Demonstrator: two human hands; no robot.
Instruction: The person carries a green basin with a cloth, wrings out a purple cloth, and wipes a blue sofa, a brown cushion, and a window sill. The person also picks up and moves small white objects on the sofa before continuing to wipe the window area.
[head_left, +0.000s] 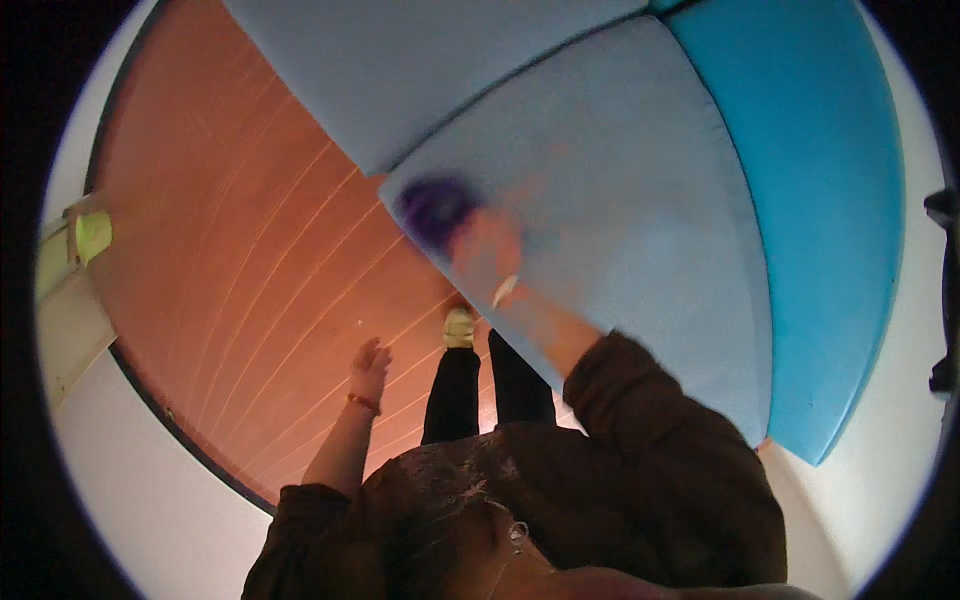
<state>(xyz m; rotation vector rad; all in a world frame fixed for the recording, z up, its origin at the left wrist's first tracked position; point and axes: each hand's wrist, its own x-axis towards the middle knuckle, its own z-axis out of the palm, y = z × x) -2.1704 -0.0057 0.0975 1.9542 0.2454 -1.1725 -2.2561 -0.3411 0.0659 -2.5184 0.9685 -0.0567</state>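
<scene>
My right hand (487, 244) reaches over the grey-blue seat cushion (645, 195) of a sofa, near its front corner. It is shut on a dark purple cloth (435, 206), blurred by motion, which lies against the cushion's surface. A pale band circles that wrist. My left hand (371, 361) hangs free above the reddish-brown wood-look floor (247, 225), with its fingers loosely bent and nothing in them. On the left wrist sits a reddish bracelet (364, 403).
A second grey-blue cushion (450, 67) adjoins the first along a dark seam. The bright blue backrest (832, 225) rises at the right, before a pale wall (919, 262). At the far left stands a pale piece of furniture (71, 322) with a yellow-green item (94, 236). My shoe (459, 328) is beside the sofa's edge.
</scene>
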